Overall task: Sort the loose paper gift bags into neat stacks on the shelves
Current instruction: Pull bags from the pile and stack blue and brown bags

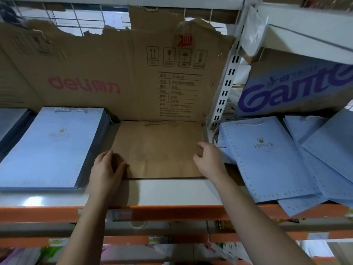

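Observation:
A flat brown paper gift bag (158, 148) lies in the middle of the white shelf (168, 192), its handle toward the back. My left hand (106, 169) holds its near left corner, thumb on top. My right hand (210, 159) grips its right edge with curled fingers. To the left sits a neat stack of light blue "PRINCE" bags (51, 148). On the right, several loose light blue bags (267, 157) lie fanned and overlapping, some hanging over the shelf front.
A torn "deli" cardboard sheet (114, 73) lines the shelf back. A white slotted upright (227, 81) divides the bays, with a blue "Gante" box (294, 88) behind the loose bags. An orange shelf edge (172, 213) runs below, with lower shelves of goods.

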Tool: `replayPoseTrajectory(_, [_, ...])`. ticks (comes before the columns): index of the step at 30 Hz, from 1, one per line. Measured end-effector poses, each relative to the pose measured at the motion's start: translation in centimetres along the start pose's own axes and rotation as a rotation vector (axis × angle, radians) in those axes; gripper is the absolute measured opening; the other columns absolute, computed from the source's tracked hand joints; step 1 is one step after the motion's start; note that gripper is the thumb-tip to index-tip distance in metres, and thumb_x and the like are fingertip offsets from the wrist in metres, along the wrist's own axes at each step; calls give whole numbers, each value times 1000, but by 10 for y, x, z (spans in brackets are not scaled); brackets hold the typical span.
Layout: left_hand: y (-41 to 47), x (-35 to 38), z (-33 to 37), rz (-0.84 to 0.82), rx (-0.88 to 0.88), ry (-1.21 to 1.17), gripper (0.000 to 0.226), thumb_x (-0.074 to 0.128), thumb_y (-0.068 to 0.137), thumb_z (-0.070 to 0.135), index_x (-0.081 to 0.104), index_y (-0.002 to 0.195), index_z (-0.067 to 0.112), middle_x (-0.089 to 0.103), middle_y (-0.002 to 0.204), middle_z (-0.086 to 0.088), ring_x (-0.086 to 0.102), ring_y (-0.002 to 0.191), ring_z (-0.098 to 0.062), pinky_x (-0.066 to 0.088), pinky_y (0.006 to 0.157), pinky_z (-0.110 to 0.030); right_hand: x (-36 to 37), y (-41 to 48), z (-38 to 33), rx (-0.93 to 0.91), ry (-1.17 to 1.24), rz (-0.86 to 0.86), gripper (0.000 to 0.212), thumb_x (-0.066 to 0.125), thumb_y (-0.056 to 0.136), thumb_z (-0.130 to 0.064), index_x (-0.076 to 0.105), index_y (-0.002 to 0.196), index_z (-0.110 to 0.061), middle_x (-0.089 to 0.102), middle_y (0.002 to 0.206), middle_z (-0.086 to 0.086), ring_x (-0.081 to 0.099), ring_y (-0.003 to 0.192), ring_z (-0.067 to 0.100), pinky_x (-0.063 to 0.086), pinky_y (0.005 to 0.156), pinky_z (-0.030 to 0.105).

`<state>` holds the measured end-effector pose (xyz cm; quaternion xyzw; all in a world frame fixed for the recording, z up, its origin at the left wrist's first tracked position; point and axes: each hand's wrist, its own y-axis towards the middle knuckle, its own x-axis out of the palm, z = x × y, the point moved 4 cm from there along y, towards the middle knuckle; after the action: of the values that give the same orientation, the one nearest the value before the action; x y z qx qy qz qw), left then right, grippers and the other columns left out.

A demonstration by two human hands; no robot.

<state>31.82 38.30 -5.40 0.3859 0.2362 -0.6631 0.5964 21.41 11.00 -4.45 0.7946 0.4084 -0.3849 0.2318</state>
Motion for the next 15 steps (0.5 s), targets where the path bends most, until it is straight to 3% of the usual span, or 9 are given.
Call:
replayPoseTrajectory(4, [-4, 5, 14, -10, 69, 136, 43, 62, 88, 11, 52, 129, -1, 44, 139, -22, 43, 125, -38, 41, 99, -47, -8, 0, 0, -1, 40, -53, 54, 56, 92, -13, 42, 144, -10, 44, 148, 9, 43, 135, 22, 35, 108, 31])
replayPoseTrajectory(7, [-9, 16, 37, -28, 99, 158, 54, 64, 85, 4, 47, 135, 4, 35, 146, -22, 32, 134, -39, 34, 105, -50, -25, -8, 3, -54, 105, -10, 51, 56, 92, -16, 45, 142, -12, 47, 145, 6, 46, 131, 20, 38, 108, 32])
replayPoseTrajectory(9, [-14, 26, 61, -54, 142, 65, 52, 59, 90, 9, 43, 140, 9, 35, 147, -18, 34, 134, -35, 35, 105, -48, -45, -15, 10, -68, 156, 52, 45, 56, 92, -14, 52, 137, -12, 55, 137, 7, 54, 123, 19, 44, 104, 34])
replayPoseTrajectory(12, [-24, 48, 107, -107, 332, -54, 44, 55, 94, 19, 48, 136, 8, 51, 132, -16, 52, 114, -30, 45, 91, -39, -82, -22, 38, -29, 207, 163, 33, 56, 91, -9, 64, 123, -10, 65, 120, 7, 61, 103, 15, 51, 92, 28])
replayPoseTrajectory(15, [-36, 74, 155, -167, 472, -80, 36, 60, 92, 18, 57, 126, 7, 60, 114, -13, 58, 97, -30, 46, 77, -37, -126, -32, 85, 48, 182, 285, 29, 55, 90, -6, 67, 116, -12, 67, 113, 3, 60, 90, 9, 47, 80, 15])
